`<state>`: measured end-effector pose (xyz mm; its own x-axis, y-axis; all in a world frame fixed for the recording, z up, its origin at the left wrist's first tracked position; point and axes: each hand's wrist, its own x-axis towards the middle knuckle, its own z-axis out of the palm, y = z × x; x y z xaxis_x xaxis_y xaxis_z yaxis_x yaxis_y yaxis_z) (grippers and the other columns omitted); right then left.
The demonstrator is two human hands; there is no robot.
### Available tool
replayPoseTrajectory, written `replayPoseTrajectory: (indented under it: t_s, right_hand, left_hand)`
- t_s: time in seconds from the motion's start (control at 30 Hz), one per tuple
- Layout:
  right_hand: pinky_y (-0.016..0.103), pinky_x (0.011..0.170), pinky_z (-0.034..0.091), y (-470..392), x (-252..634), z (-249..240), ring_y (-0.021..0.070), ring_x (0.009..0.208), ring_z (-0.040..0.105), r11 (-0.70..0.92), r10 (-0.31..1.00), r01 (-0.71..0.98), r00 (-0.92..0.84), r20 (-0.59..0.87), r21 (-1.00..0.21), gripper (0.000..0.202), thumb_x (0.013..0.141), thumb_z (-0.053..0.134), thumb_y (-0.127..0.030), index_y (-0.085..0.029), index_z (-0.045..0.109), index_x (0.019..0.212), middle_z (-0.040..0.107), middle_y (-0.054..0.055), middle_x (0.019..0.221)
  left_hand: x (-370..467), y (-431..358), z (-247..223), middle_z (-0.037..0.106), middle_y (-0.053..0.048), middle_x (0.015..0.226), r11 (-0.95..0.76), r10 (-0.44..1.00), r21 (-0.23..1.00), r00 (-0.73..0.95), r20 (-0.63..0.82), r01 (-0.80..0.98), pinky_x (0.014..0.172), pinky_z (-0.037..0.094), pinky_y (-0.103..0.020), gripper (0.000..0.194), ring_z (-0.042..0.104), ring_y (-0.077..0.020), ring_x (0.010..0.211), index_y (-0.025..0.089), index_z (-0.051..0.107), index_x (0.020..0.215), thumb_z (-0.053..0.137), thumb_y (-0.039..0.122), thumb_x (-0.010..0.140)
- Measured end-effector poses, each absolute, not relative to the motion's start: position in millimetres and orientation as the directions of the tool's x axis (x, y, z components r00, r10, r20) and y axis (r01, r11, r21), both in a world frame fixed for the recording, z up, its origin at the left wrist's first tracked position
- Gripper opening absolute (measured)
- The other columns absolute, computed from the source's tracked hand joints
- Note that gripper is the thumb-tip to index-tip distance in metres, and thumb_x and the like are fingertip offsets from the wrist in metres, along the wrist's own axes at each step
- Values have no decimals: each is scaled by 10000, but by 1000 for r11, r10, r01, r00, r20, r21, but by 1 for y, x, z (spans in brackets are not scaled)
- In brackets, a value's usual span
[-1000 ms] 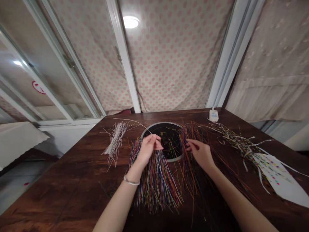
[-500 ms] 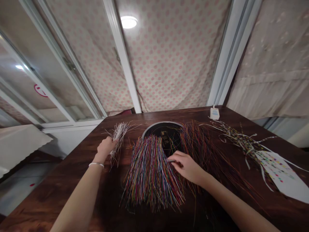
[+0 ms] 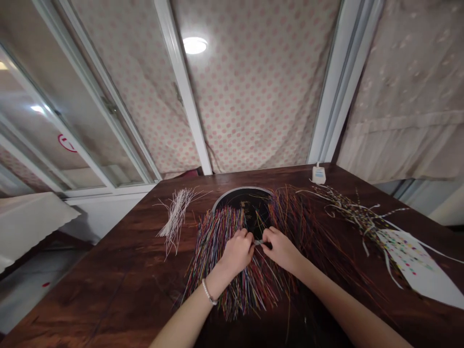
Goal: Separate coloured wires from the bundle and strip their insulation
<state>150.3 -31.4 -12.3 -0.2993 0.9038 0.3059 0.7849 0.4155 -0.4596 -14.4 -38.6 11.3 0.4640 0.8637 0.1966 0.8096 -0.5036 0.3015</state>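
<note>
1. Left hand [image 3: 237,251] and right hand [image 3: 281,249] meet over the multicoloured strand bundle [image 3: 224,261] on the table [image 3: 108,290].
2. Fingers of both hands pinch a short white strand [image 3: 258,242] between them.
3. White strand pile [image 3: 176,217] lies well apart, left.

The small pale thing pinched between the fingertips of the left hand [image 3: 237,251] and right hand [image 3: 282,250] is too small to identify. Both hands hide part of the fan of multicoloured thin strands [image 3: 221,241] beneath them. Right of the right hand, the white dotted paper sheet [image 3: 416,270] runs off the frame edge.
</note>
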Motion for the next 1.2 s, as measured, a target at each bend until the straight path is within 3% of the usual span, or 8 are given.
replayPoseTrajectory:
  t_s: [0.17,0.27,0.37,0.53,0.77,0.9,1.03,1.2]
  right_hand:
    - [234,602,360,-29,151,-12,115,617,465,399,911,763,-264,318,-509,189,670,439,-12,-180,484,742,471,5,728]
    - [228,592,360,-34,140,-12,114,615,468,470,882,677,-342,324,-566,65,715,501,-134,-186,499,753,487,-3,722]
    - [232,594,359,-37,130,-15,123,616,483,438,899,692,-339,276,-575,95,685,562,-204,-183,505,759,511,-3,703]
    - [230,565,332,-32,136,-14,130,599,516,253,966,840,-193,172,-480,88,659,503,-93,-177,491,682,550,18,671]
    - [260,501,313,-31,153,-9,203,608,584,38,991,945,7,137,-326,83,641,519,-115,-163,523,709,612,102,708]
    - [246,499,361,-25,157,-11,162,530,562,56,989,833,29,145,-550,65,620,533,-183,-180,496,566,591,40,551]
    - [209,395,341,-21,162,-6,101,363,465,-7,998,565,54,29,-825,98,643,486,-228,-199,447,558,503,-36,402]
    - [174,312,259,-23,162,9,62,297,373,-80,996,206,-28,-87,-975,59,659,465,-223,-191,428,625,459,-66,387]
  left_hand:
    - [-26,-29,-5,503,-69,911,-405,913,356,354,202,842,725,419,-288,199,518,-177,853,188,458,891,399,69,743]
    - [-30,-28,-9,487,-58,917,-416,908,396,352,227,819,724,418,-269,262,512,-160,835,192,448,886,399,24,692]
    - [-31,-27,-10,469,-59,932,-422,905,415,349,242,806,716,423,-265,273,506,-157,816,192,442,873,407,19,666]
    - [-31,-27,-9,464,-52,894,-393,919,418,329,219,819,724,424,-270,244,505,-157,793,194,450,815,419,19,647]
    - [-26,-36,-3,513,-54,878,-393,919,432,330,215,812,745,410,-293,141,512,-176,839,196,478,812,437,108,709]
    - [-24,-38,-2,544,-50,910,-391,920,444,336,200,806,734,410,-303,135,507,-188,868,208,484,878,486,249,750]
    - [-25,-36,-5,553,-43,906,-382,924,448,330,192,808,704,410,-283,159,513,-180,860,215,487,899,469,189,744]
    - [-26,-37,-8,533,-46,904,-362,932,448,309,188,818,735,415,-285,189,519,-174,859,213,515,889,455,135,727]
